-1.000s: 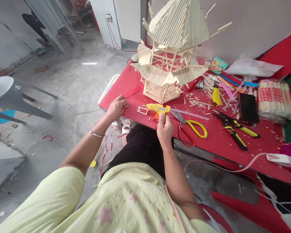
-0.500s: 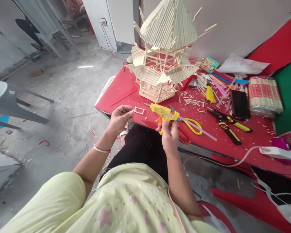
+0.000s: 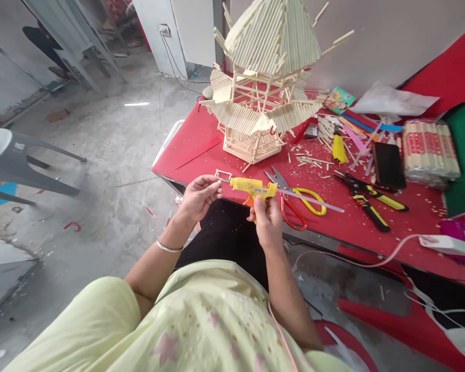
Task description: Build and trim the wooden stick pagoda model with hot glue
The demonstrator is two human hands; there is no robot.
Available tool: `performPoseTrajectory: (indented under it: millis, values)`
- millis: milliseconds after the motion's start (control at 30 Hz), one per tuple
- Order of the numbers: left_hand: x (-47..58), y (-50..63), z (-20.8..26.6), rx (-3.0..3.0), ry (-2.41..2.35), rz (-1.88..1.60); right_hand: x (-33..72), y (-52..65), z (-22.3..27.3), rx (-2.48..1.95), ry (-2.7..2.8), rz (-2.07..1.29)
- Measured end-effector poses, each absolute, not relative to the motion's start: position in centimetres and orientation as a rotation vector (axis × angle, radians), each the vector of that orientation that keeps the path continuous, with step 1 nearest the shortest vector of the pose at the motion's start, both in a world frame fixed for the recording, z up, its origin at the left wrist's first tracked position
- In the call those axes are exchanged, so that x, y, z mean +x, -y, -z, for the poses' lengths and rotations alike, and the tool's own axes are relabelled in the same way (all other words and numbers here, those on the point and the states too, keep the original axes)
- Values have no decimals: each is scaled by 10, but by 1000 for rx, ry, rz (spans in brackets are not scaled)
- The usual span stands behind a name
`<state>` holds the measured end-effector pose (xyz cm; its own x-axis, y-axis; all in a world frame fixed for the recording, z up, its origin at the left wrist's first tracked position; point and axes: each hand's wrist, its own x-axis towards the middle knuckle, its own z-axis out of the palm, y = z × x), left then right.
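Right hand [image 3: 268,222]: fingers curled around the handle of the yellow glue gun [image 3: 251,187], thumb up along the grip; held at the near edge of the red table [image 3: 344,227].
Glue gun: level, nozzle pointing left at the small stick frame [image 3: 223,175]; tip at or just beside the frame's near side, contact cannot be told.
Left hand [image 3: 199,198]: fingertips pinched together on the stick frame, holding it just above the table's near edge, left of the glue gun.
Left wrist: thin metal bangle [image 3: 169,247].
Scissors [image 3: 296,199]: yellow and red handles, lying on the table just right of the glue gun, blades pointing away from the person.
Metal ruler [image 3: 313,199]: lies across the scissors, running off to the right.
Stick house [image 3: 265,77]: tall model with layered roofs, standing on the table behind the glue gun, well apart from both hands.
Stick offcuts [image 3: 309,161]: scattered right of the house base.
Pliers [image 3: 366,204]: black and yellow, right of the scissors.
Black phone [image 3: 388,165]: behind the pliers.
Bundled chopstick packs [image 3: 430,150]: right of the phone.
Grey chair [image 3: 11,160]: on the concrete floor, far left of the table.
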<state>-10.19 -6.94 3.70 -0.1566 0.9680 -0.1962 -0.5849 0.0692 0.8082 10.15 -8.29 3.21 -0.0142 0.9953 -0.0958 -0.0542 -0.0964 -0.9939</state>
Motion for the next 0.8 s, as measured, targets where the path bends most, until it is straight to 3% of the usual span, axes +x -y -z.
performPoseTrajectory:
  millis: [800]
  values:
    - [-87, 72, -36, 529, -950, -1387, 108, 84, -24, -1219, 1076, -1316]
